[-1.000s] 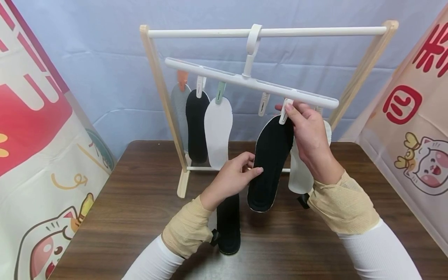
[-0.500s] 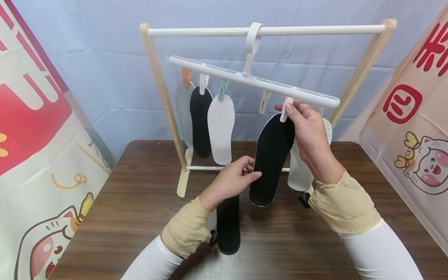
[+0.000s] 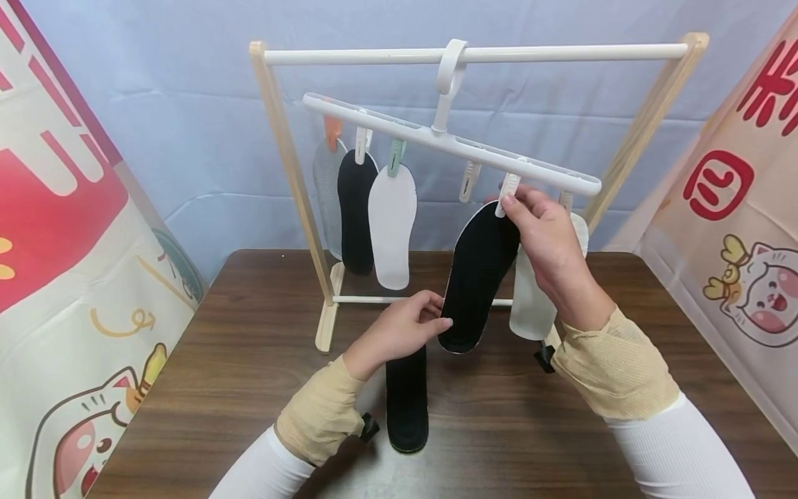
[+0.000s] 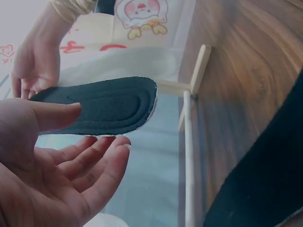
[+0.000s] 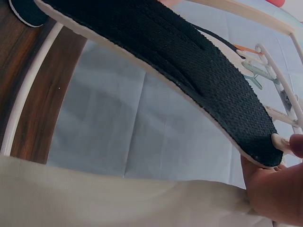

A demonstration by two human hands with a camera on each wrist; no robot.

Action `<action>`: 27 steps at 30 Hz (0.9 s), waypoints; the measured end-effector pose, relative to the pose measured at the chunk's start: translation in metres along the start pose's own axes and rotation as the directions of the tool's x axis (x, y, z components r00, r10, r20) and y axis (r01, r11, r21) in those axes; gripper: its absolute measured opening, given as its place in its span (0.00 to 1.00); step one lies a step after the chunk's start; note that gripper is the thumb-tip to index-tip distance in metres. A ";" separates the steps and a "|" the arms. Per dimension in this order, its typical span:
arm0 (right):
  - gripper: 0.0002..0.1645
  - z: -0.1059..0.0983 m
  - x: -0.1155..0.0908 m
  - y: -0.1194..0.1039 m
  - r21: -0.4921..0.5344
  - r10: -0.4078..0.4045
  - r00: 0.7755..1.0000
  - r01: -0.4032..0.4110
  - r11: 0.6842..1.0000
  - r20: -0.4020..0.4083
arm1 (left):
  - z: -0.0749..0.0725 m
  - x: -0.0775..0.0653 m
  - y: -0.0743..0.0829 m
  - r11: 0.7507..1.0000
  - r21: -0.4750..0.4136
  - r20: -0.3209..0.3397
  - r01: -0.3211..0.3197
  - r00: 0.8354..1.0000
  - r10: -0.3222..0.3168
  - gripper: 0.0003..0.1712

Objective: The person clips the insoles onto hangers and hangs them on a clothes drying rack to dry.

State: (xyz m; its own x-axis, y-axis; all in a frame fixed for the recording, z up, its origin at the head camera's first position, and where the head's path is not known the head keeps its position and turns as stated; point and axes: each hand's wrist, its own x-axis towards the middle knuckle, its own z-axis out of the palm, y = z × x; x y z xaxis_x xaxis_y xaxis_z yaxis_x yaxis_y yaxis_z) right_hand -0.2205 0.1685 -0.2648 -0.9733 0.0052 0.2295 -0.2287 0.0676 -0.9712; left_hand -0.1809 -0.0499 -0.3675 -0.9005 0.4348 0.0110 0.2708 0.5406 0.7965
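Observation:
A black insole (image 3: 479, 277) hangs by its narrower upper end from a white clip (image 3: 508, 194) on the white hanger (image 3: 436, 138). My right hand (image 3: 551, 239) pinches that clip between thumb and fingers; the right wrist view shows the thumb pressing the clip at the insole's end. My left hand (image 3: 402, 329) is at the insole's lower left edge. In the left wrist view its thumb overlaps the insole and its loosely spread fingers lie by the edge. A white insole (image 3: 533, 298) hangs behind my right hand, partly hidden.
On the hanger's left side hang a grey insole (image 3: 327, 197), a black insole (image 3: 357, 222) and a white insole (image 3: 393, 229). Another white clip (image 3: 470, 180) holds nothing. A black insole (image 3: 407, 402) lies on the table (image 3: 249, 388). The wooden rack (image 3: 287, 166) bears the tilted hanger.
The hanger's left end has swung right and up. The clipped insole's lower end has risen. My left hand has slid slightly left and down, its thumb now nearer the insole's edge.

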 end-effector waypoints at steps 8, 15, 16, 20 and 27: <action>0.33 -0.003 0.001 0.004 -0.117 0.054 0.999 -0.054 0.992 -0.004 | -0.003 -0.006 -0.012 0.999 0.033 0.013 0.009 1.000 -0.010 0.15; 0.23 -0.005 -0.001 0.009 -0.094 0.049 0.999 -0.051 0.994 -0.016 | -0.007 -0.011 -0.025 0.996 0.072 -0.006 0.058 0.998 -0.058 0.16; 0.19 -0.006 -0.002 0.010 -0.090 0.050 0.999 -0.051 0.995 -0.015 | -0.007 -0.012 -0.027 0.995 0.079 -0.012 0.063 0.998 -0.062 0.16; 0.08 -0.007 -0.003 0.015 -0.089 0.067 0.997 -0.069 0.994 -0.023 | -0.008 -0.016 -0.036 0.988 0.122 -0.037 0.091 0.995 -0.087 0.16; 0.08 -0.011 -0.005 0.023 -0.170 0.100 0.995 -0.104 0.980 -0.028 | -0.007 -0.021 -0.054 0.968 0.182 -0.033 0.172 0.985 -0.169 0.19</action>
State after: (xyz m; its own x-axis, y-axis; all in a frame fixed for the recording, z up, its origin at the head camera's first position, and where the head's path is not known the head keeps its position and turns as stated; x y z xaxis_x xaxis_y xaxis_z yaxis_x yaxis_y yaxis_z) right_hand -0.2205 0.1806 -0.2879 -0.9904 0.0397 0.1326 -0.1197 0.2354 -0.9645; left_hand -0.1791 -0.0934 -0.4065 -0.9441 0.3130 -0.1035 0.1690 0.7291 0.6632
